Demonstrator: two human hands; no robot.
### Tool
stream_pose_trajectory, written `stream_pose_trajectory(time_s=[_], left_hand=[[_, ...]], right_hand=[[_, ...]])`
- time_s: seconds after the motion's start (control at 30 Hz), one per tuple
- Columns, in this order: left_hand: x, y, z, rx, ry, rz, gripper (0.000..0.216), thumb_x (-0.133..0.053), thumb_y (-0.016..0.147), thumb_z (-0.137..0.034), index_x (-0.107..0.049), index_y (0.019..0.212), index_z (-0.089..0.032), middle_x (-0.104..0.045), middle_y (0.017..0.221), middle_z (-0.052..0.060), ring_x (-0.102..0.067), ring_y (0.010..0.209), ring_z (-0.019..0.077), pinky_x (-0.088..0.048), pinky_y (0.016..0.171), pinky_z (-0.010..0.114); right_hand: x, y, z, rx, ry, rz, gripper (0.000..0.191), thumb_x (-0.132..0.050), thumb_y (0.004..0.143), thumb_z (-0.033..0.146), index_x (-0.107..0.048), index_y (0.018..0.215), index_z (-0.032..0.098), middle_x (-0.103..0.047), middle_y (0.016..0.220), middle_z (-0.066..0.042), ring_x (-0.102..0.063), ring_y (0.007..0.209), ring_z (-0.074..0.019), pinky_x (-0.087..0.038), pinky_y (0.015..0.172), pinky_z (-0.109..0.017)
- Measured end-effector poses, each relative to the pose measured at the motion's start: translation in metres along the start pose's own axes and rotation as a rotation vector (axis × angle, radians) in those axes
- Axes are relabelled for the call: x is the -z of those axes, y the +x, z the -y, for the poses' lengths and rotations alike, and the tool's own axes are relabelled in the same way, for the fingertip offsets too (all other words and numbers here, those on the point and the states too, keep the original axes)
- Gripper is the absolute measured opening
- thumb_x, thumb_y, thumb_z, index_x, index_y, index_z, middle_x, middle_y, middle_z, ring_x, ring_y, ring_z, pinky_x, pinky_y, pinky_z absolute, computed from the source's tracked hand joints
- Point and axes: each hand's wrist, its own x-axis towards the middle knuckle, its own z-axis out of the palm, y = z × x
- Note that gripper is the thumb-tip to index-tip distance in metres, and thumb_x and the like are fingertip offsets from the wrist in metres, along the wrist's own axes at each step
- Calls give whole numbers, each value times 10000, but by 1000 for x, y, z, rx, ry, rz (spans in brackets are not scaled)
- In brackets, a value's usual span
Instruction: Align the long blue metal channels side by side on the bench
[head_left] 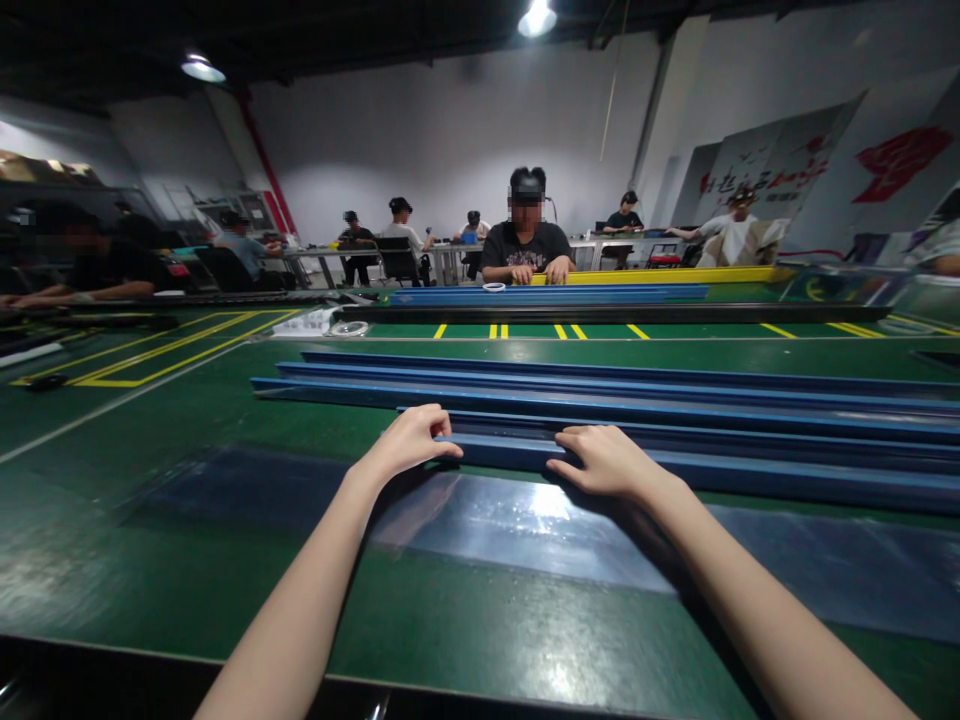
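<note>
A long blue channel-shaped profile [502, 450] lies lengthwise across the green table in front of me. My left hand [416, 437] grips its left end, fingers over the top and thumb on the near side. Further right, my right hand [600, 458] holds the same profile, with its fingers curled over the upper edge and its thumb low on the near face. Under my forearms a long strip of clear plastic film [517, 525] lies flat and shiny on the table. Just behind the held profile are more blue profiles [360, 385], running parallel to it.
Yellow line markings [499, 331] cross the green table [187, 600]. Toward the far side lie a black bar [600, 313], blue strips [540, 294] and a yellow profile [675, 274]. A person [527, 240] works opposite; several others sit farther back. A white tray [306, 322] stands left of centre.
</note>
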Motion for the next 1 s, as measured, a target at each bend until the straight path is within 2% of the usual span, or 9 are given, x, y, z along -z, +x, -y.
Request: stream_pose_trajectory(time_s=[0.37,0.6,1.0], left_hand=[[5,-2,2,-13,-44,35,248,-666,610,-388,-563,633,-164,-531,661,-24,-477,618,114,-339,562,218],[18,-7,13,93,-124,81,230,-672,587,-359,-582,660,-160,-531,654,-25,-479,627,118,-352,574,215],[15,-7,13,137,-141,61,226,-672,579,-359,-566,614,-162,-511,629,-24,-470,595,111,-341,537,213]], right_hand=[[2,0,-1,17,-16,-15,351,-360,844,448,-559,753,173,-631,815,-61,-574,713,-164,-277,567,-258],[0,-1,-2,12,-30,-22,367,-351,845,457,-566,762,172,-629,803,-56,-578,699,-166,-265,546,-266],[0,0,0,-12,-21,-1,379,-345,846,452,-591,807,165,-636,836,-74,-585,744,-174,-308,580,-254]])
